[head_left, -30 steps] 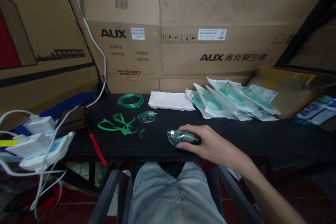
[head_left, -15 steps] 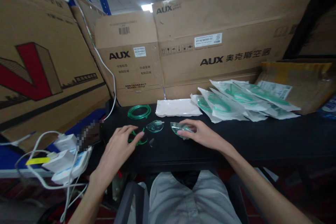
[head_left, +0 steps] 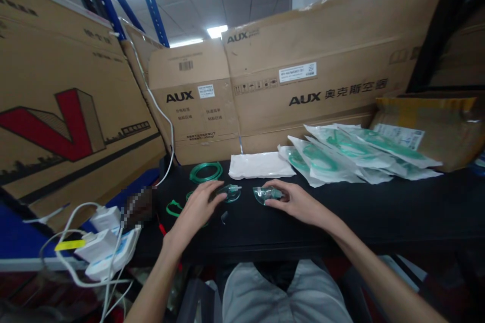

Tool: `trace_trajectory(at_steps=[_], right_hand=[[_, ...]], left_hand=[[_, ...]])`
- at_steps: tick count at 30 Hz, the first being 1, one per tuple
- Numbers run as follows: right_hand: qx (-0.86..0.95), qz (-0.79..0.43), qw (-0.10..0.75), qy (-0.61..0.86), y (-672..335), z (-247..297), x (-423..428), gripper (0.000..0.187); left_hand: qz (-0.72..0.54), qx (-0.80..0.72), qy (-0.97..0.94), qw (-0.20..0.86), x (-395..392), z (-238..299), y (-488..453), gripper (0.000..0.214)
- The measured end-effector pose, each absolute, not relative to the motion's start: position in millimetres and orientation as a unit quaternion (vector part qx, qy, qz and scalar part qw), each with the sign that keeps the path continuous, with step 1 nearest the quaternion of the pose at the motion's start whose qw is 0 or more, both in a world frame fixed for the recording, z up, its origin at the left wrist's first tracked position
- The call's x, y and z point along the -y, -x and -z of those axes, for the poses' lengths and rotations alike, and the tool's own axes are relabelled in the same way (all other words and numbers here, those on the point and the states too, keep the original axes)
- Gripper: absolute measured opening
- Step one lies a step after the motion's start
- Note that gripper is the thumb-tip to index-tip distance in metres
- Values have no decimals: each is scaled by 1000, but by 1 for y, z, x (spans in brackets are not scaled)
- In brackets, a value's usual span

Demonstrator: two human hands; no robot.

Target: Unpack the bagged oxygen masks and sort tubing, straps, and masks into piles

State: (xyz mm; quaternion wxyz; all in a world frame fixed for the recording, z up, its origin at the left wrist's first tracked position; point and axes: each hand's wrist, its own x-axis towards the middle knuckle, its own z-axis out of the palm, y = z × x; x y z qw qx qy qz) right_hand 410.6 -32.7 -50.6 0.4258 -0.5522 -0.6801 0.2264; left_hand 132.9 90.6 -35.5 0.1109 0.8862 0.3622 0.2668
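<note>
Fingers of the right hand (head_left: 293, 203) pinch a clear mask (head_left: 265, 194); the left hand (head_left: 197, 209), loose, touches another mask (head_left: 232, 193).

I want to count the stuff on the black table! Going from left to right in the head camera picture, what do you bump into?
Green strap → left hand → clear mask → second clear mask → right hand → packaged masks.
</note>
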Motion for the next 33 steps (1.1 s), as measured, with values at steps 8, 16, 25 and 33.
trace_trajectory(at_steps=[8, 16, 25, 33], right_hand=[[690, -179, 434, 551, -413, 46, 38, 30], [663, -75, 520, 534, -397, 35, 39, 36], [657, -108, 550, 505, -390, 33, 42, 40], [595, -181, 561, 547, -385, 30, 43, 41]], left_hand=[[-285, -319, -885, 184, -96, 27, -167, 33], [-324, -283, -830, 355, -64, 8, -208, 51], [-372, -212, -720, 546, -52, 29, -215, 40], [-349, -190, -727, 560, -44, 18, -203, 35]])
